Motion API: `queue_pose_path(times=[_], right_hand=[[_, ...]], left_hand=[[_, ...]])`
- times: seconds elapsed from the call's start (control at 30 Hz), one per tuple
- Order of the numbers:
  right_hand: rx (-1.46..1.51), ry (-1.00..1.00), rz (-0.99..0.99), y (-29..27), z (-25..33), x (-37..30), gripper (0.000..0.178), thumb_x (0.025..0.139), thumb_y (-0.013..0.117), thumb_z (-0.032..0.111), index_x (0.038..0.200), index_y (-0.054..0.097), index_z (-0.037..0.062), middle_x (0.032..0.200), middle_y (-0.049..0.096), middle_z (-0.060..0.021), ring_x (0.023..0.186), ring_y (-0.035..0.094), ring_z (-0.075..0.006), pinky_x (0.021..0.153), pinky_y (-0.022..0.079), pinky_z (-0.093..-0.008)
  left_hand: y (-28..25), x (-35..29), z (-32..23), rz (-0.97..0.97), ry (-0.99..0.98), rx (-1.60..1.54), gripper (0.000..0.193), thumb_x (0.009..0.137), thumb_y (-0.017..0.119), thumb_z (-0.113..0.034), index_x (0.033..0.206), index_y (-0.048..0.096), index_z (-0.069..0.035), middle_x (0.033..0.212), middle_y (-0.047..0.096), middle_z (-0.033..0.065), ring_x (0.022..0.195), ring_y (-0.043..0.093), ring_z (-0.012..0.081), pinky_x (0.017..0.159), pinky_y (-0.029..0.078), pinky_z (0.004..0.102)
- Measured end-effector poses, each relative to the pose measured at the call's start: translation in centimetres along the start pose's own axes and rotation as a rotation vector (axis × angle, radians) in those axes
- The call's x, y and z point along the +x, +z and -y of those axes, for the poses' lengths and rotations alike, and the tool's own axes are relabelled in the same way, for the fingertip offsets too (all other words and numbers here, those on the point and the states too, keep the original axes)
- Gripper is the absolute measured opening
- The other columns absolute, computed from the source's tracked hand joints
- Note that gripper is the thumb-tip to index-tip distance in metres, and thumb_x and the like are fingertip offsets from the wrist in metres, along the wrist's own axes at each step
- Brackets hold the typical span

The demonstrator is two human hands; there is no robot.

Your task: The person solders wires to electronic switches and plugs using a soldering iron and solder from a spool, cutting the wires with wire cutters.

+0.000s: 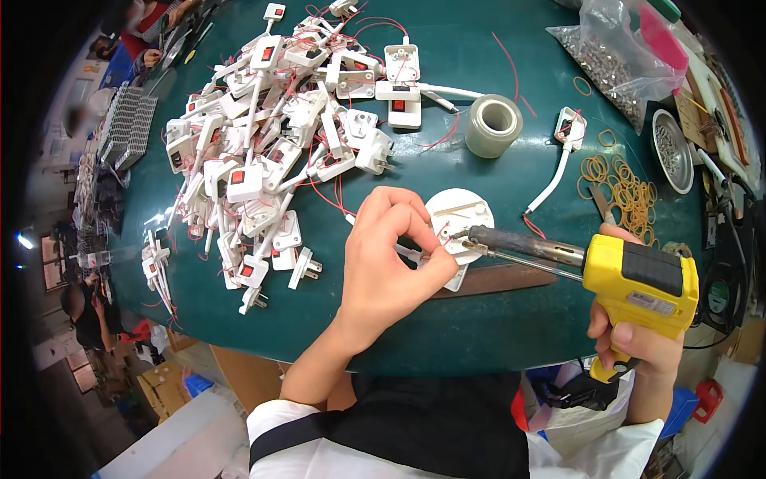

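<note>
My left hand (pixel 392 255) is closed in a pinch beside a round white disc (pixel 461 201), with a thin red wire (pixel 441 232) at the fingertips. White plastic parts under the fingers are partly hidden. My right hand (pixel 645 343) wraps round the handle of a yellow and black soldering gun (pixel 638 273). The gun's dark barrel points left, its tip over the disc close to my left fingertips. Whether the tip touches the wire cannot be made out. Below the disc lies a flat brown strip (pixel 503 281).
A large heap of white plugs and switch housings (pixel 263 144) with red wires covers the table's left. A tape roll (pixel 493 126), a single switch lead (pixel 568 132), rubber bands (pixel 618 191), a bag of small metal parts (pixel 610 56) and a metal bowl (pixel 672 152) stand rightward.
</note>
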State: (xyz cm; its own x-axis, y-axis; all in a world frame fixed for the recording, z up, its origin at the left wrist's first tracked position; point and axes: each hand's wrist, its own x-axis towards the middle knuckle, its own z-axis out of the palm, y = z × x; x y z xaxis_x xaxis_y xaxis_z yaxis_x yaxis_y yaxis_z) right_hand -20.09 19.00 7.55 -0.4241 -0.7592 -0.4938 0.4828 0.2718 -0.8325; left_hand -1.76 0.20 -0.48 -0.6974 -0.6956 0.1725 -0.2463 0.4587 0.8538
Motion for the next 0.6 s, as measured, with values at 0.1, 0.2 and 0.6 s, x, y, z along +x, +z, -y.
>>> queue_pose_path(times=[0.1,0.2,0.6], right_hand=[[-0.028,0.005,0.023,-0.3,0.5,0.5,0.088,0.064,0.072,0.010,0.140,0.031,-0.0055,0.071,0.063,-0.0157,0.046,0.058,-0.0156,0.037,0.047,-0.0239],[-0.052,0.013,0.006,-0.3,1.0,0.6,0.088,0.064,0.072,0.011,0.140,0.032,-0.0064,0.070,0.063,-0.0157,0.046,0.058,-0.0156,0.036,0.047,-0.0237],[-0.065,0.171,-0.047,0.6,2.9,0.8,0.082,0.058,0.073,0.015,0.133,0.046,-0.0038,0.074,0.063,-0.0117,0.056,0.060,-0.0126,0.042,0.048,-0.0212]], left_hand=[[0.0,0.1,0.0,0.007,-0.021,-0.005,0.015,0.058,0.067,-0.003,0.064,0.053,-0.004,0.086,0.053,0.0078,0.082,0.053,0.0218,0.074,0.043,0.0319],[0.2,0.2,0.0,0.004,-0.007,0.012,0.015,0.058,0.066,-0.003,0.063,0.052,-0.004,0.086,0.053,0.0079,0.082,0.052,0.0218,0.073,0.042,0.0318],[0.4,0.0,0.5,-0.001,-0.008,-0.032,0.015,0.059,0.065,-0.001,0.063,0.051,-0.003,0.085,0.054,0.0087,0.079,0.052,0.0207,0.071,0.042,0.0308]])
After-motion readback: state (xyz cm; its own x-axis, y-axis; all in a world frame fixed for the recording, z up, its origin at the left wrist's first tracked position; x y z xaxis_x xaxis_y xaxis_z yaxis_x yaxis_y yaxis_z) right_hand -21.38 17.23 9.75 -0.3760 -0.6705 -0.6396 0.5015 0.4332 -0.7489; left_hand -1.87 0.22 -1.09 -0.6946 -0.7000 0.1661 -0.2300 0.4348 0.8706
